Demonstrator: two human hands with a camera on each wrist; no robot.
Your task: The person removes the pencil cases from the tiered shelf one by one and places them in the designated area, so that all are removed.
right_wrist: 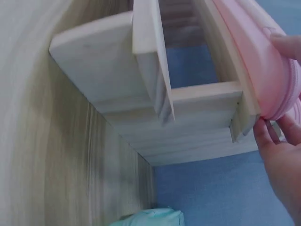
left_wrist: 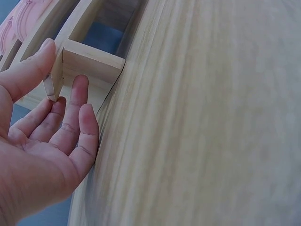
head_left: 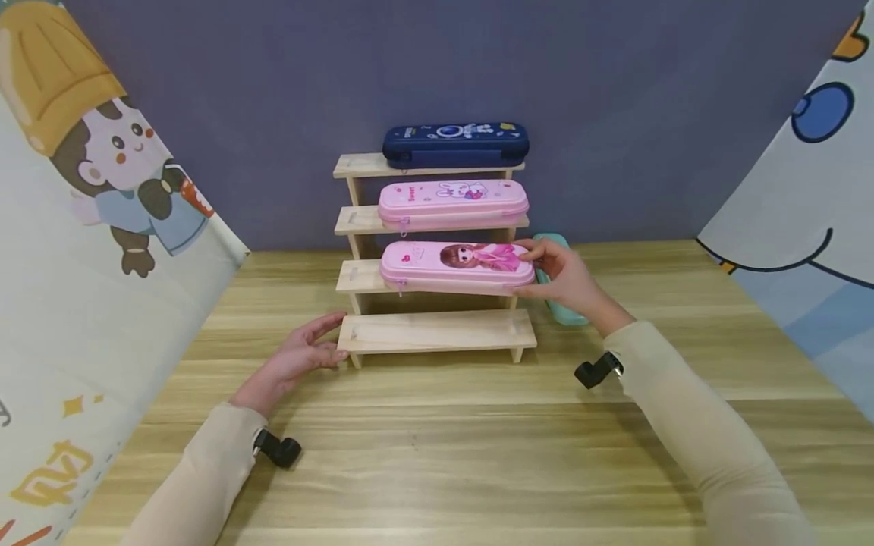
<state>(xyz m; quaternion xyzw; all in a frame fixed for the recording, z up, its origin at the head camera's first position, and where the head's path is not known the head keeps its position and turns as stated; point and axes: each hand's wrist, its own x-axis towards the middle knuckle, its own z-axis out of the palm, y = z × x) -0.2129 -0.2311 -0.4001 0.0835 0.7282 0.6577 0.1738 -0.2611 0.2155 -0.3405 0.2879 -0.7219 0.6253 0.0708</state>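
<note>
Head view: four-step wooden rack (head_left: 437, 331) on tabletop (head_left: 444, 455), four pencil cases.
Navy case (head_left: 455, 144), one, top step; pink bunny case (head_left: 453, 202), one, second; pink girl case (head_left: 456, 266), one, third, its end pinched by right hand (head_left: 563, 279) fingers; teal case (head_left: 565, 309), one, behind that hand. Left hand (head_left: 300, 356), fingers relaxed and straight, touches the bottom step's left end.

A: What am I looking at on the stepped wooden rack (head_left: 434, 331)?

B: I see my right hand (head_left: 561, 277) gripping the right end of the pink girl-print pencil case (head_left: 456, 266) on the second step. My left hand (head_left: 298, 356) rests with relaxed fingers against the bottom step's left end. A pink bunny pencil case (head_left: 453, 202) and a navy pencil case (head_left: 454, 143) sit above; a teal case (head_left: 564, 307) lies behind my right hand.
</note>
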